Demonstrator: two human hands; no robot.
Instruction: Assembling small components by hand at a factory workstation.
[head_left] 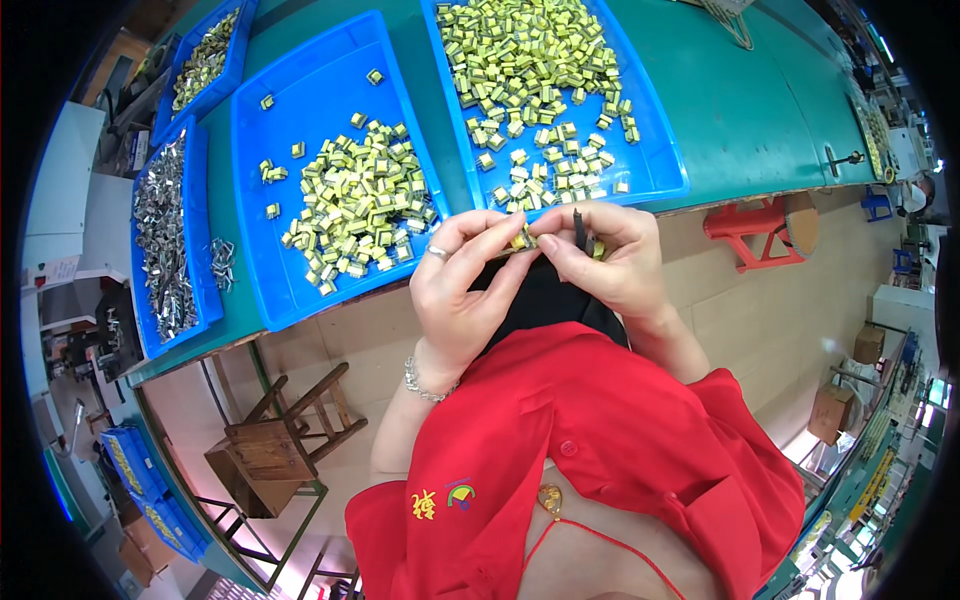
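Just off the near edge of the table, my two hands meet at the fingertips. My left hand (462, 285) pinches a small yellow-wrapped transformer (521, 241) between thumb and fingers. My right hand (618, 262) is closed beside it, its thumb and fingertip touching that transformer. A slim black piece (580, 230) sticks up between the right fingers; its kind cannot be made out. Another yellow transformer (598, 249) shows in the right hand's curled fingers. Beyond the hands, similar transformers lie loose in a blue tray (335, 70) and in a fuller blue tray (655, 165) to its right.
On the green table (740, 110), a narrow blue bin (203, 250) holds shiny metal clips; several clips (222, 263) lie beside it. Another blue bin (240, 45) stands behind. Below the table are a wooden chair (270, 450) at left and a red stool (745, 235) at right.
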